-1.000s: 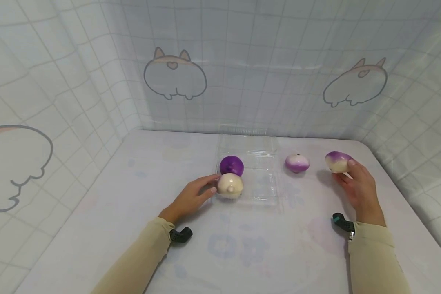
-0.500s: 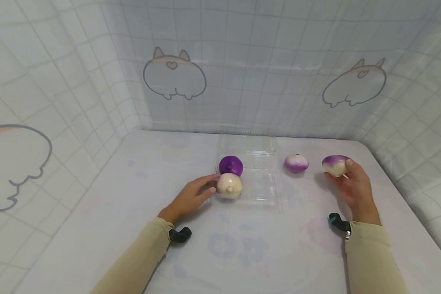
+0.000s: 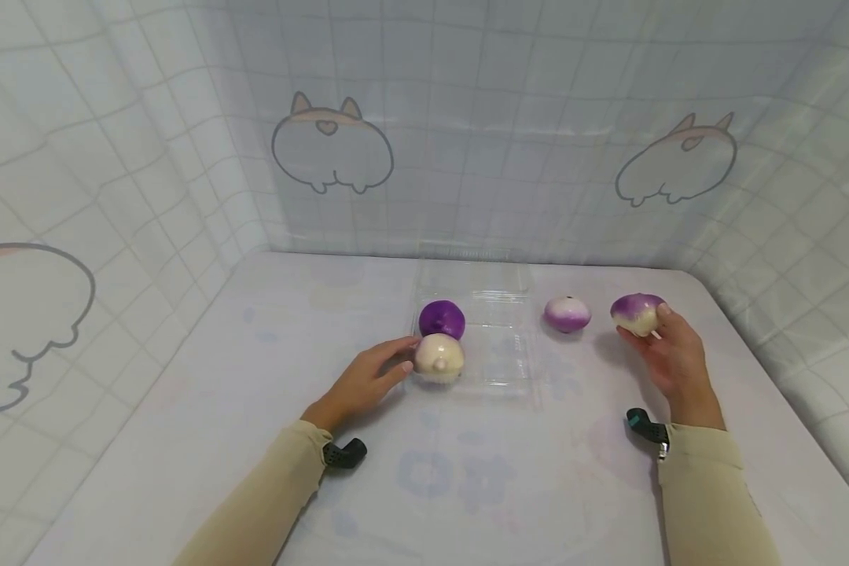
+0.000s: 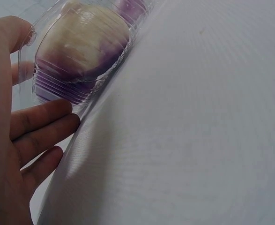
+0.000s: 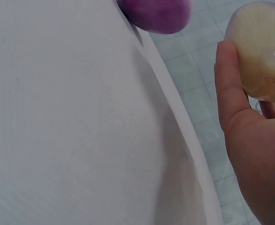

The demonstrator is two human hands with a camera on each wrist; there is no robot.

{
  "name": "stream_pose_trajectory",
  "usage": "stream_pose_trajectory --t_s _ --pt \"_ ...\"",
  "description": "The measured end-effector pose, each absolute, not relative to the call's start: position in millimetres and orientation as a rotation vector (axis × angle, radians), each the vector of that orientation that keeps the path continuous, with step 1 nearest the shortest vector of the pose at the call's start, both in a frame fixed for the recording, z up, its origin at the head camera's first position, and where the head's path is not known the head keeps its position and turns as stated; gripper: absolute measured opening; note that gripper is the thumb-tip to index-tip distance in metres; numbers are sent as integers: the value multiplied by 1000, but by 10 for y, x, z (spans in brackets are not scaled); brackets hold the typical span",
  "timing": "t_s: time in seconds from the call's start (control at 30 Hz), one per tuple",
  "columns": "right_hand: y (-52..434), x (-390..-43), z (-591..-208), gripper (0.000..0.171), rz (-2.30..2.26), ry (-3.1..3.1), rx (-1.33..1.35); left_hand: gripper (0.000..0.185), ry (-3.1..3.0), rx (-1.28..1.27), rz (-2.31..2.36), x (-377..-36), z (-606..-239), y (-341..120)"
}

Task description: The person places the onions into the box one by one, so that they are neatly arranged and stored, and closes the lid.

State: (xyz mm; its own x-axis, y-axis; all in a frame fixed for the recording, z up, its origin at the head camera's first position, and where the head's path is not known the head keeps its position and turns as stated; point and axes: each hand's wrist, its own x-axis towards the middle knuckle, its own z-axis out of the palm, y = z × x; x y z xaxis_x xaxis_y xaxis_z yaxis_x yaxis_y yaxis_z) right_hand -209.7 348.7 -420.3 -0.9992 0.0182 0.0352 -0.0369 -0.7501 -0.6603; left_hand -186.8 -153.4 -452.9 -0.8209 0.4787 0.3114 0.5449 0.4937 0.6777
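My right hand (image 3: 672,354) holds a purple-and-white turnip (image 3: 633,314) between thumb and fingers, above the table at the right. In the right wrist view, the held turnip (image 5: 258,51) shows its pale side. My left hand (image 3: 368,381) has its fingers extended at the left side of a clear plastic container (image 3: 505,358), with thumb and fingertips at its wall. Inside the container's left half sit two turnips, a deep purple one (image 3: 442,320) behind and a cream-sided one (image 3: 439,358) in front. Another turnip (image 3: 567,314) lies on the table between the container and my right hand.
The container's clear lid (image 3: 474,275) lies folded back toward the rear wall. A pale cloth (image 3: 460,503) covers the table. Grid-patterned curtains (image 3: 509,141) rise at the back and both sides.
My right hand has moved slightly left with the turnip, which has turned a little in the fingers. My left hand stays at the container.
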Motion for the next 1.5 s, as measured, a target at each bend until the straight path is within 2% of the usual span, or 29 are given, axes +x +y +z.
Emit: stream_pose_trajectory --t_s 0.3,0.53,1.07,1.5 --pt "3411 -2096 -4196 29 2881 -1259 192 47 -2662 -887 -1233 -1871 -4547 -1541" --pt "3357 -2096 -4191 35 2862 -1251 193 48 -2688 -874 -1241 -1873 -4541 -1533" --pt "3257 -2150 -4207 28 2918 -1195 351 47 -2678 -880 -1231 -1863 -4533 -1530" --pt "2973 -2144 -4057 44 2935 -1153 357 47 -2671 -889 -1242 -1862 -4510 -1534"
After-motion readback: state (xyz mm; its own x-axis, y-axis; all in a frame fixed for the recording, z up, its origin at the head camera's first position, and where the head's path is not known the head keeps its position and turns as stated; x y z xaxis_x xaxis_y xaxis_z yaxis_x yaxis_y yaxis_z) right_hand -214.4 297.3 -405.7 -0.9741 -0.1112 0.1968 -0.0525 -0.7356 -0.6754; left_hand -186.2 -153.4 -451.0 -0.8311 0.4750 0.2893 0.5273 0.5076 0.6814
